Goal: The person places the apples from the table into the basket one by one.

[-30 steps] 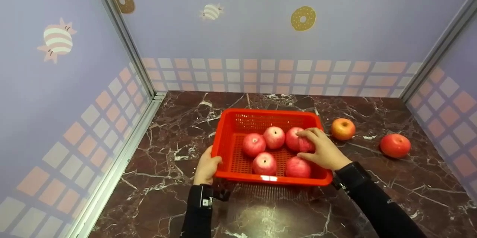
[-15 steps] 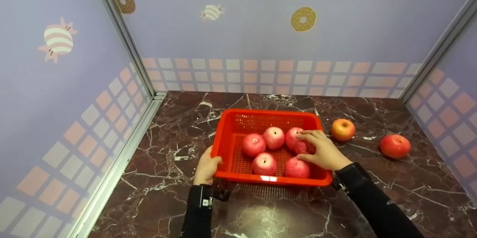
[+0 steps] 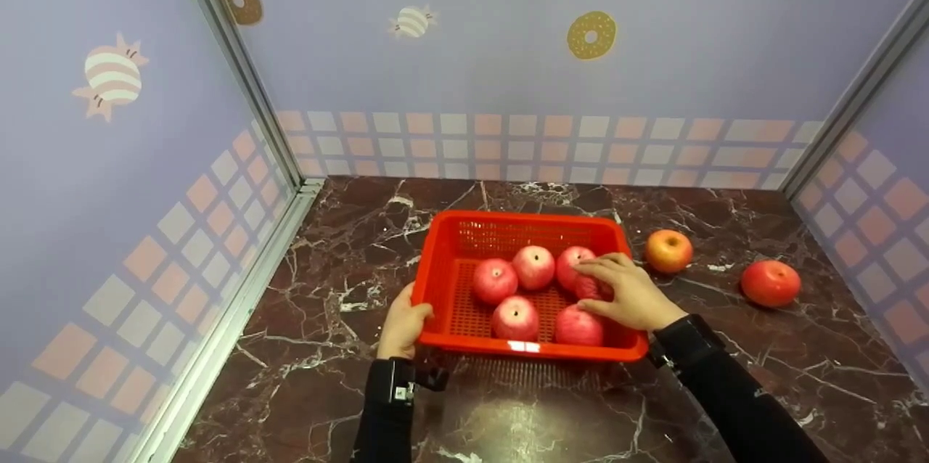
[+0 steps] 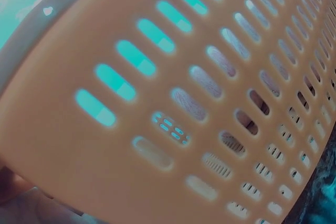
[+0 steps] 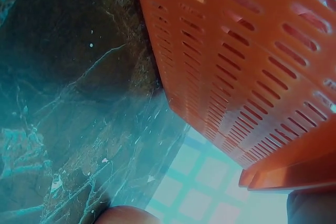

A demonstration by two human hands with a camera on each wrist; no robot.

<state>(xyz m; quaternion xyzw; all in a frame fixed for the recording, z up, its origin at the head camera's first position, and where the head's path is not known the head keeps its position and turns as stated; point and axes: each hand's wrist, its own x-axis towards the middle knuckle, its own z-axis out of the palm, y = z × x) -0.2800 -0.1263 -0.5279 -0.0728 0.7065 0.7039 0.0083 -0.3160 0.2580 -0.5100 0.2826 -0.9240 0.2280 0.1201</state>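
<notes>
A red plastic basket [image 3: 522, 350] with slotted walls stands on the marble-patterned table, holding several pink-red apples [image 3: 534, 268]. My left hand [image 3: 400, 325] grips its left rim near the front corner, thumb over the edge and the other fingers hidden outside. At the basket's right side, my right hand [image 3: 630, 294] reaches over the rim and holds an apple [image 3: 588, 288] between thumb and fingers, which cover much of it. Another apple [image 3: 579, 326] lies just below the thumb. In the left wrist view the basket wall [image 4: 94, 145] fills most of the picture; the right wrist view looks along the slotted side [image 5: 231, 72].
To the right of the basket, a yellow-orange apple [image 3: 668, 252] and a red apple [image 3: 770, 284] sit on the table [image 3: 726, 369]. Lilac panels [image 3: 501, 71] with metal edging close off the back and both sides.
My right hand's fingers have shifted slightly on the apple, which sits a touch lower and nearer the palm. The left hand and the basket stay where they were.
</notes>
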